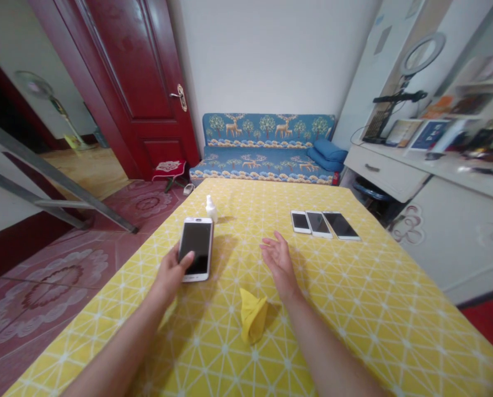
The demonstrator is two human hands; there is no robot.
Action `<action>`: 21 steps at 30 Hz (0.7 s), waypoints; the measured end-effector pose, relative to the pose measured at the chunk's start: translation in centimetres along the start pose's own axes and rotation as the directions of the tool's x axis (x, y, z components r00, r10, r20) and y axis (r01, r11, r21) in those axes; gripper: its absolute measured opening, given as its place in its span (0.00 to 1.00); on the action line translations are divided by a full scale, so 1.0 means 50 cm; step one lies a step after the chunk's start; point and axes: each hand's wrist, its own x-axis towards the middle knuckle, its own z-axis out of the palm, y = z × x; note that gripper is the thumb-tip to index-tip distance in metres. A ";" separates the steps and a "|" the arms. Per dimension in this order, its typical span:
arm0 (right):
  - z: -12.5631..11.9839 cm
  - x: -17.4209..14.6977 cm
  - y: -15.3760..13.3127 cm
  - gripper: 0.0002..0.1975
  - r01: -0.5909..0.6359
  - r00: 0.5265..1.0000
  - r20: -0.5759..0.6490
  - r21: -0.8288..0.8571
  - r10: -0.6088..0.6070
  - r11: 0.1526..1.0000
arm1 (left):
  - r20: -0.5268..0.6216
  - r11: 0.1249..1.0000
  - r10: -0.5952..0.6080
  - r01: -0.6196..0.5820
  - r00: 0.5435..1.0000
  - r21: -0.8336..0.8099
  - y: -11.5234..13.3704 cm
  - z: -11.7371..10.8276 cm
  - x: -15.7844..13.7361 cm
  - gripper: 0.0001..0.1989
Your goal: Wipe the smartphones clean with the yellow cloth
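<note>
1. The left hand (171, 277) grips a white-framed phone (197, 248) by its side, thumb over the dark screen; the phone is at the left of the table (395, 314), near the white spray bottle (211, 210).
2. The right hand (280, 264) holds nothing, its fingers loosely curled.
3. The yellow cloth (253, 318) lies crumpled between the forearms, untouched.
4. Three other phones (318, 225) lie side by side at the right. Work on the gripped phone seems unfinished; whether those three are done, I cannot tell.
</note>
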 end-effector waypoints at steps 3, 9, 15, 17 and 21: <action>0.007 0.006 0.001 0.33 0.005 1.000 0.000 -0.038 -0.005 0.999 | -0.090 0.975 -0.148 0.161 0.985 0.156 0.010 -0.109 0.040 0.20; 0.004 0.007 0.007 0.33 -0.016 1.000 -0.012 -0.040 0.015 0.999 | -0.094 0.935 -0.161 0.182 0.983 0.305 0.022 -0.202 0.094 0.16; -0.001 0.007 0.013 0.33 -0.028 1.000 0.009 -0.009 0.028 1.000 | -0.087 0.928 -0.117 0.140 0.989 0.344 0.010 -0.195 0.107 0.20; -0.001 0.006 0.014 0.32 -0.041 0.999 0.014 0.004 0.041 0.999 | -0.138 0.912 -0.071 0.121 0.988 0.392 0.001 -0.196 0.111 0.21; -0.001 0.006 0.014 0.32 -0.037 0.999 0.021 0.002 0.037 0.999 | -0.169 0.850 0.115 -0.009 0.979 0.527 -0.017 -0.216 0.122 0.21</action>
